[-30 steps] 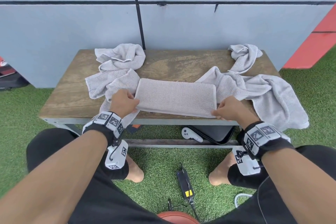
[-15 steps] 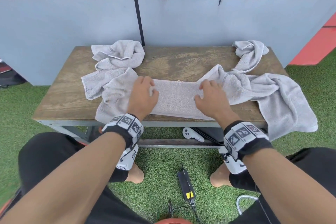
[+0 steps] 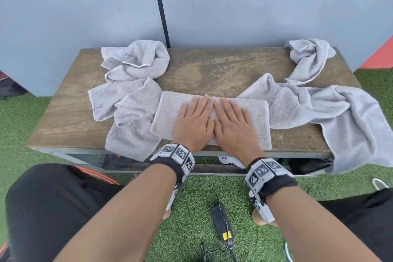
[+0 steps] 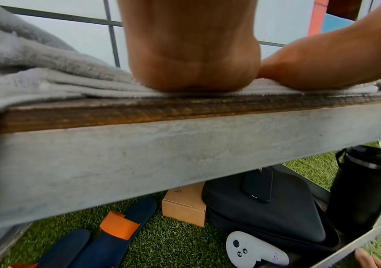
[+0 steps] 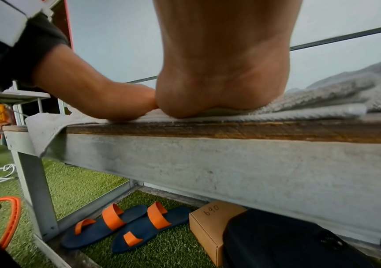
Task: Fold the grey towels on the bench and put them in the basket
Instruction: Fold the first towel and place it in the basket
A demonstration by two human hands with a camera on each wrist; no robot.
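A folded grey towel (image 3: 255, 119) lies as a long flat strip at the front middle of the wooden bench (image 3: 212, 70). My left hand (image 3: 194, 121) and right hand (image 3: 232, 123) lie side by side on its centre, palms down, fingers straight, thumbs touching. The wrist views show only the heel of each palm, left hand (image 4: 192, 59) and right hand (image 5: 224, 76), pressed on the folded towel (image 4: 81, 88) (image 5: 299, 108) at the bench edge. Crumpled grey towels sit at the left (image 3: 131, 83) and right (image 3: 331, 102). No basket is in view.
The right towel hangs over the bench's front corner (image 3: 365, 144). Under the bench are sandals (image 5: 127, 228), a cardboard box (image 4: 185, 204), a black case (image 4: 265, 208), a white controller (image 4: 251, 252) and a dark bottle (image 4: 366, 190). A black adapter (image 3: 222, 223) lies on the grass.
Both hands left the towel's ends and slid inward over it until they meet at its centre, now pressing flat. The towel lies flatter.
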